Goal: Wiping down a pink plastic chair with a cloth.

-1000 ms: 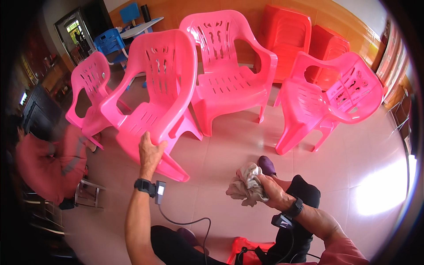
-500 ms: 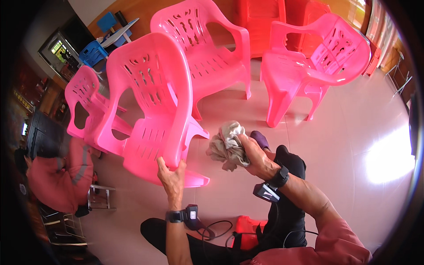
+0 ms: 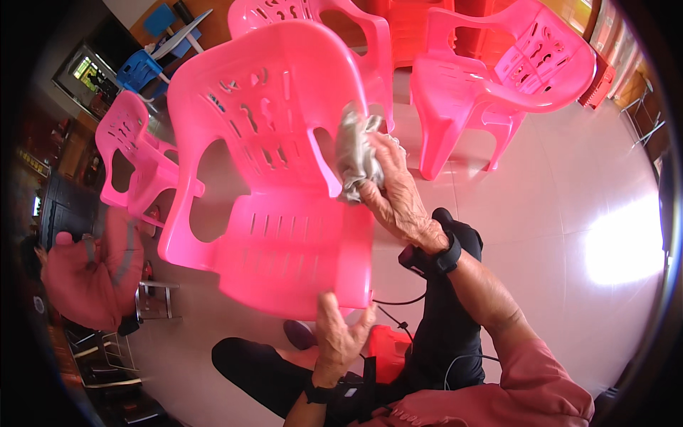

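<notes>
A pink plastic armchair point(image 3: 274, 242) with a slotted seat and cut-out back stands tilted and turned right in front of me. My left hand point(image 3: 340, 345) grips its front seat edge, near the corner, with the thumb and a finger spread along the edge. My right hand point(image 3: 400, 203) presses a crumpled greyish-white cloth point(image 3: 356, 153) against the chair's right armrest. The cloth and hand hide part of that armrest. Both wrists wear black straps.
Other pink armchairs stand behind point(image 3: 370, 57), at right point(image 3: 455, 107) and at left point(image 3: 131, 149). Red chairs point(image 3: 409, 32) are stacked at the back. A person in pink point(image 3: 92, 277) sits at left. A red stool point(image 3: 388, 352) and cables point(image 3: 405, 302) are by my legs.
The chair has turned and shifted right and nearer. My right hand has brought the cloth from open air onto the armrest. My left hand has moved right with the seat edge.
</notes>
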{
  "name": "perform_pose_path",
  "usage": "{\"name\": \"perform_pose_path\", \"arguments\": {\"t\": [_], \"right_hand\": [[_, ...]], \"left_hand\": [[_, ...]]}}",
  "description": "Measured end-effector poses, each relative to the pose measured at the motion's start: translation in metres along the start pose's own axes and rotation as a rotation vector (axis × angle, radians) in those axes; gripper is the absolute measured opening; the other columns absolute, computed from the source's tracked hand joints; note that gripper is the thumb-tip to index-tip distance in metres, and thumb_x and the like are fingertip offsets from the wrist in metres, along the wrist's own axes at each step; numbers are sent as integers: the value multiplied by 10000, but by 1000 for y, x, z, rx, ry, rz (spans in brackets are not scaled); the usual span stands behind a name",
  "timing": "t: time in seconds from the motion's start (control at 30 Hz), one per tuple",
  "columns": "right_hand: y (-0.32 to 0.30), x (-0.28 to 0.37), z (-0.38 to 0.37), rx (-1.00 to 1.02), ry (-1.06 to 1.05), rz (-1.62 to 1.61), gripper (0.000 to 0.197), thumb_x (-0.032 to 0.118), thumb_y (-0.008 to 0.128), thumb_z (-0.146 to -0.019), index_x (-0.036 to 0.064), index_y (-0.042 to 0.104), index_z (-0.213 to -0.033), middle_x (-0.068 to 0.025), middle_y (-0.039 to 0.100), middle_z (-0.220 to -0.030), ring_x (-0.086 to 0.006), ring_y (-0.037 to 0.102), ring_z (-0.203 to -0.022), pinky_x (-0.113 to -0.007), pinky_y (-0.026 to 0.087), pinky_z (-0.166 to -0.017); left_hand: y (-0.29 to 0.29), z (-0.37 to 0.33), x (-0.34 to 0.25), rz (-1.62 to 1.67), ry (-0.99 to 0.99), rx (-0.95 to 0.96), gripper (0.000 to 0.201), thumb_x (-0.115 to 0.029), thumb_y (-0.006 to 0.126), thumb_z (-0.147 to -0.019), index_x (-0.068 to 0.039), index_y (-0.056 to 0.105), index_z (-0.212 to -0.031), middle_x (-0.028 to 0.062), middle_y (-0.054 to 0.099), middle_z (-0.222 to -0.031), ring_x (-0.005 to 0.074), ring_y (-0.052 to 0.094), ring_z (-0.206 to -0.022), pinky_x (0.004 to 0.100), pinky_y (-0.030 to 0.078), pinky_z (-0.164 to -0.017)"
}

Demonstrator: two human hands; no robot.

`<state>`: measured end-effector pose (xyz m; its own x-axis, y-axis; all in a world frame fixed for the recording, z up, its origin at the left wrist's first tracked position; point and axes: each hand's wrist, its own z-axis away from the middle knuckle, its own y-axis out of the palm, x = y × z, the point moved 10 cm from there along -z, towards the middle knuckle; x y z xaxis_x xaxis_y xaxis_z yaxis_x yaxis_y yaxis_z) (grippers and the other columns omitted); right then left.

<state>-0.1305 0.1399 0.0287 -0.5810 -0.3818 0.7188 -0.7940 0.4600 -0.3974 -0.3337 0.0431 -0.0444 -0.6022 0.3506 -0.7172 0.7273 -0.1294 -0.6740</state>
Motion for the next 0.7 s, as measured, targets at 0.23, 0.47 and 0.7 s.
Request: {"name": "perform_pose_path", "arguments": {"t": [0.23,0.47,0.7], "right_hand": [[28,15,12,246,-162,292,453,278,673,-820,107,585,-1230,-88,546,-1216,-357,456,-1159,-474,377,-988],[19,77,71,333,-41,145,491,237,735,-733,89,602,-1181,-124,560,-1158,-374,502,-1049,-467,412,-924],[22,135,100,480,-222,230,600,199,812,-654,150,596,-1211,-54,571,-1130,-328,518,-1034,-442,435,-916]], "left_hand": [[6,9,-17,32,173,63,558,-251,740,-843,63,425,-1180,235,507,-925,419,552,-794,449,480,-697],[-54,-6,31,-190,136,182,479,-208,681,-845,36,505,-1217,268,552,-1142,436,542,-1083,464,452,-932],[-231,-127,155,-751,-39,-226,632,-231,667,-850,19,404,-1368,282,448,-1341,483,371,-1275,528,351,-1047]]}}
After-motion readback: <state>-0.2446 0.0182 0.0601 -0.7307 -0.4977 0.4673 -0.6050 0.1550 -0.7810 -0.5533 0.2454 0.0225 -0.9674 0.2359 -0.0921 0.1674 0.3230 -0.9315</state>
